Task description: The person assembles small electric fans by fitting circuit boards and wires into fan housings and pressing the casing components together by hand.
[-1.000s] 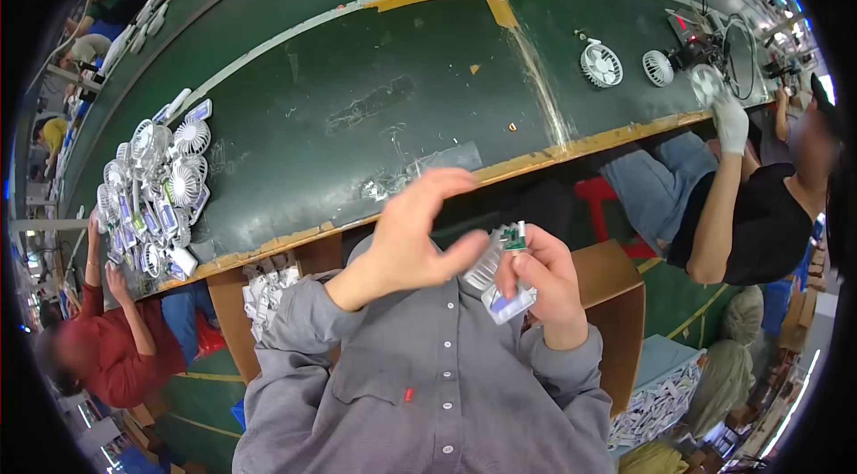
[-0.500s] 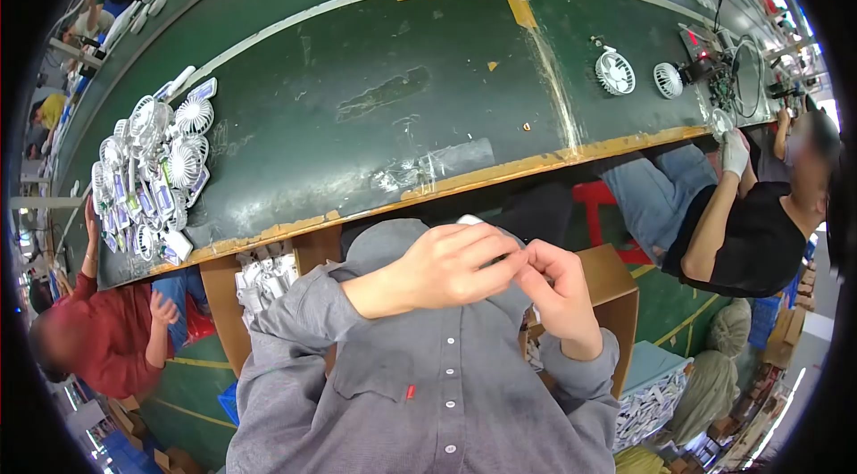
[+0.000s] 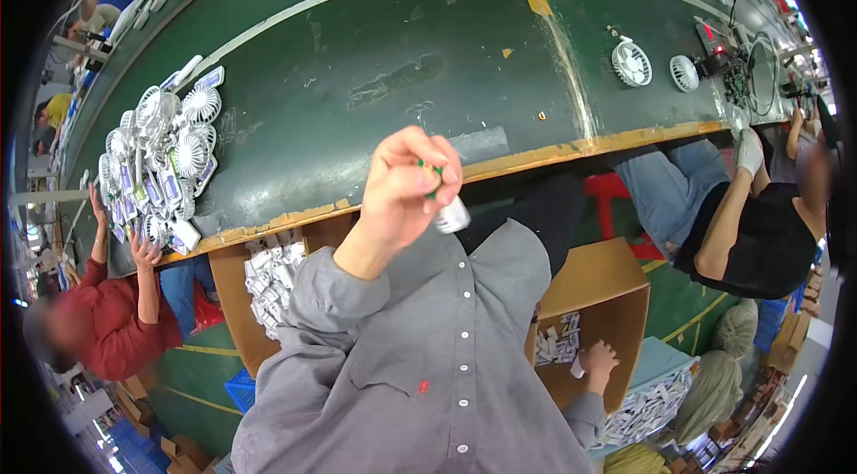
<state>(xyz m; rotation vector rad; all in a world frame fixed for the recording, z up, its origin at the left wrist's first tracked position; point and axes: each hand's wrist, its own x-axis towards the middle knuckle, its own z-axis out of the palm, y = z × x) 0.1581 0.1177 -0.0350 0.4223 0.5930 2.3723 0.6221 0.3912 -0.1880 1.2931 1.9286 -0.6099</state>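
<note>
Left hand [image 3: 412, 181] has a small green circuit board [image 3: 436, 171] pinched near the dark green tabletop [image 3: 312, 117], white plastic piece [image 3: 452, 217] poking out below, and sloppy fingertips could drop it, while right hand [image 3: 600, 361] is inside a brown cardboard box [image 3: 600, 282], can't tell its grip.

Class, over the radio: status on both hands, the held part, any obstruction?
Left hand: closed on white part, green piece showing. Right hand: inside cardboard box, at small white item, grip unclear. Possible obstruction: box's walls around right hand.
</note>
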